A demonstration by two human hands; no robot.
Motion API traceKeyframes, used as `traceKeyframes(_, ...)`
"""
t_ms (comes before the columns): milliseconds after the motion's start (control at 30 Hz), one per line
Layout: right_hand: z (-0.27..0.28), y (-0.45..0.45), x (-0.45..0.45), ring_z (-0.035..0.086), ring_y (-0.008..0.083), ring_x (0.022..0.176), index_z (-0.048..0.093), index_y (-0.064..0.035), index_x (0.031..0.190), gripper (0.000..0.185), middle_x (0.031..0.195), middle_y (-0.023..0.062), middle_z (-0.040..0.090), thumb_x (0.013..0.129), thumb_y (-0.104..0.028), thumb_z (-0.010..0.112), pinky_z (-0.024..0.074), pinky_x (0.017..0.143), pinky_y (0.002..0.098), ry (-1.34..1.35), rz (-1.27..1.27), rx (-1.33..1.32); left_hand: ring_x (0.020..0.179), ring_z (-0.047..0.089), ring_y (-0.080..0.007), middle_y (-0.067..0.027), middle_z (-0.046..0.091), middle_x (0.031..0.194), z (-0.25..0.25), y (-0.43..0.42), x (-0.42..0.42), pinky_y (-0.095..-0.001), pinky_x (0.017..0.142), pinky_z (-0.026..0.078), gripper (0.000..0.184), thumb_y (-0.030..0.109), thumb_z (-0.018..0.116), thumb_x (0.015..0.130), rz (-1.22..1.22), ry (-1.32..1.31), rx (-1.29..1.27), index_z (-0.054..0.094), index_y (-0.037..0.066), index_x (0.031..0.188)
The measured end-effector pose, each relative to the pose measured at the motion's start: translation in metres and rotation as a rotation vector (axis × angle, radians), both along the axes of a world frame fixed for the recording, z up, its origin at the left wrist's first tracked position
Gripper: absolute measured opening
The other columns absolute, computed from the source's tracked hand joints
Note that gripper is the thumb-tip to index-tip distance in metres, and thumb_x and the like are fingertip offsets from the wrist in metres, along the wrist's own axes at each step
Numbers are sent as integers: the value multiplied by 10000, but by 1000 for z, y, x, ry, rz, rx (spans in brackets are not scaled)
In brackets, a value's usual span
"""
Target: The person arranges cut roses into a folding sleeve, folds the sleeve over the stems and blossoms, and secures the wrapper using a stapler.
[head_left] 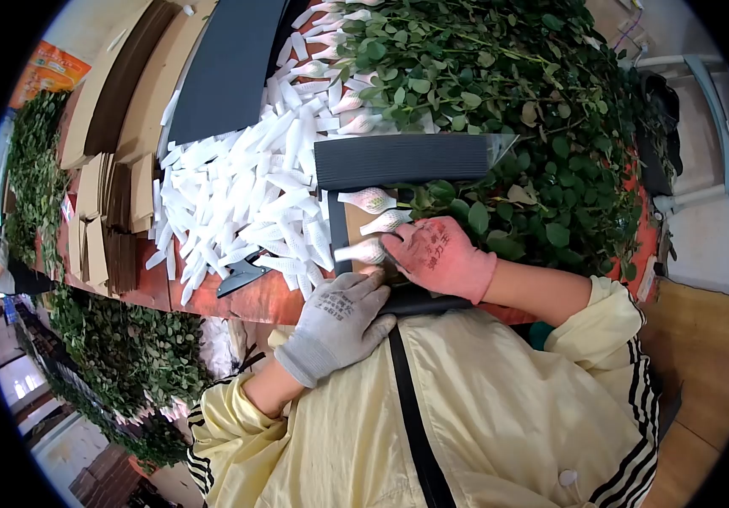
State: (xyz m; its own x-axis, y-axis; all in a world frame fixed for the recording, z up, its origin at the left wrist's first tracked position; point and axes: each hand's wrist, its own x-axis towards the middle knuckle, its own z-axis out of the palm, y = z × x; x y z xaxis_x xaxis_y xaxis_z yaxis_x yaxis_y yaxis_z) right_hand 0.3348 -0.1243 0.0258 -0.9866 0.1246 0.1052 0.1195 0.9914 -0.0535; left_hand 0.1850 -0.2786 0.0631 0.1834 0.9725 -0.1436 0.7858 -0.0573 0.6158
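In the head view, my right hand (445, 256), in a pink glove with dark fingertips, is closed at the head of a sleeved rose (363, 251). Two more roses in white foam net sleeves (369, 201) lie just beyond it on a cardboard piece (357, 222), stems pointing right. My left hand (335, 326) wears a grey glove. Its fingers stretch out toward the nearest bud, thumb apart, palm down at the table edge. Whether the fingertips press on that bud is hard to see. A dark corrugated strip (402, 159) lies across behind these roses.
Loose white foam net sleeves (246, 186) form a heap at left. Leafy rose stems (500, 76) pile up at the back right. Folded cardboard pieces (114, 203) stand at far left, by a dark sheet (227, 68). A dark tool (242, 274) lies near the front edge.
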Motion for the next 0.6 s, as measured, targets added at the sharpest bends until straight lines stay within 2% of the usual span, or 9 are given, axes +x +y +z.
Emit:
traceKeyframes(67, 16, -6, -9, 587, 218, 755, 526, -85, 1019, 328, 840, 61, 554, 755, -271, 582, 434, 631, 343, -216, 10, -132, 1108, 511, -319, -169, 563, 1187, -1, -1, -1, -408, 925, 410, 457, 362, 533, 848, -1, -18, -8, 578, -3, 1119)
traceKeyframes(200, 9, -9, -8, 587, 222, 744, 522, -93, 988, 290, 840, 68, 553, 751, -251, 577, 438, 632, 334, -332, -63, -150, 1108, 508, -328, -173, 571, 1172, -1, -1, -2, -406, 937, 403, 460, 368, 531, 849, 11, -73, -13, 581, -7, 1111)
traceKeyframes(267, 1, -7, -2, 583, 212, 800, 523, -82, 1062, 300, 872, 70, 556, 790, -209, 519, 439, 673, 341, -194, -4, -122, 1083, 526, -323, -167, 572, 1172, -1, -3, -9, -406, 918, 416, 446, 360, 547, 842, -7, -124, 21, 586, 5, 1110)
traceKeyframes(333, -5, -6, 3, 575, 209, 836, 514, -72, 1109, 325, 894, 71, 557, 807, -191, 484, 434, 693, 344, -173, 43, -54, 1058, 544, -318, -162, 573, 1172, 4, 3, -20, -405, 899, 429, 433, 351, 564, 836, -34, -169, 59, 590, 17, 1109)
traceKeyframes(400, 3, -7, 4, 549, 202, 927, 477, -56, 1229, 405, 943, 77, 557, 843, -146, 397, 419, 749, 352, -209, 81, -17, 968, 591, -305, -149, 600, 1117, 17, 15, -34, -386, 826, 463, 390, 334, 609, 812, 233, -407, -185, 612, 50, 1081)
traceKeyframes(433, 1, -7, 2, 549, 202, 927, 477, -56, 1229, 405, 943, 77, 557, 843, -146, 397, 419, 749, 352, -206, 71, -14, 854, 613, -298, -123, 629, 969, -2, 15, -39, -382, 742, 478, 324, 301, 635, 796, 250, -3, 184, 634, 84, 1036)
traceKeyframes(500, -1, -6, 0, 552, 219, 897, 482, -58, 1223, 407, 961, 87, 552, 835, -159, 411, 422, 732, 342, -278, 130, -11, 786, 602, -297, -106, 613, 826, -10, 22, -42, -387, 698, 471, 282, 282, 668, 761, 223, 119, 146, 641, 78, 953)
traceKeyframes(533, 4, -6, -4, 552, 219, 897, 482, -58, 1223, 407, 961, 87, 552, 835, -159, 411, 422, 732, 342, -278, 129, -6, 786, 602, -297, -106, 613, 826, -20, 24, -44, -387, 698, 471, 282, 282, 668, 761, 223, 120, 151, 641, 78, 953)
traceKeyframes(600, 18, -5, -12, 557, 221, 880, 485, -51, 1220, 408, 972, 98, 550, 834, -161, 412, 431, 718, 345, -494, 58, -151, 737, 587, -287, -84, 584, 759, -46, 25, -53, -403, 657, 455, 212, 265, 651, 774, 33, 233, 65, 633, 94, 898)
